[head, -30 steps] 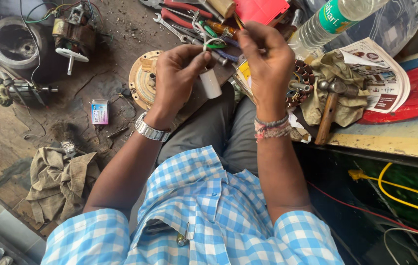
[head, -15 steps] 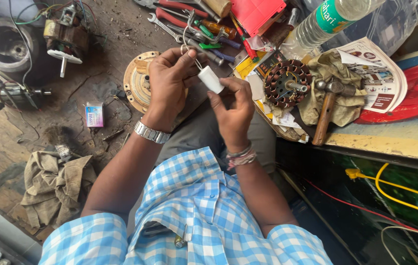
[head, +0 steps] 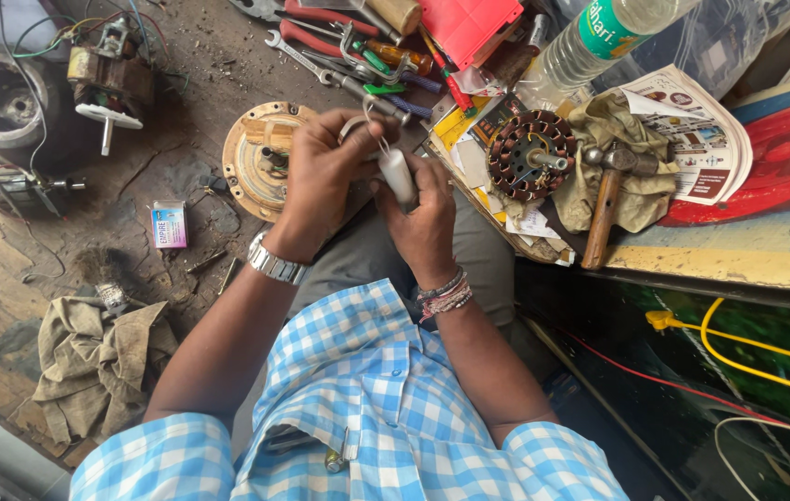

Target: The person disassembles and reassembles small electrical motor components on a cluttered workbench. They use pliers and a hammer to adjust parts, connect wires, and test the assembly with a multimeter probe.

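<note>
My right hand grips a small white cylinder, a capacitor-like part, held upright above my lap. Thin wires rise from its top into the fingers of my left hand, which pinches them close beside the cylinder. A metal watch sits on my left wrist and bead bracelets on my right. Both hands meet over my grey trousers, just in front of a round tan motor cover on the floor.
A copper-wound stator, a hammer on a rag, papers and a plastic bottle lie to the right. Wrenches, pliers and screwdrivers spread ahead. Motor parts, a small box and a crumpled cloth lie left.
My right hand dropped from the tools ahead and came back to the white cylinder, taking hold of it. My left hand shifted its grip to the wires on top.
</note>
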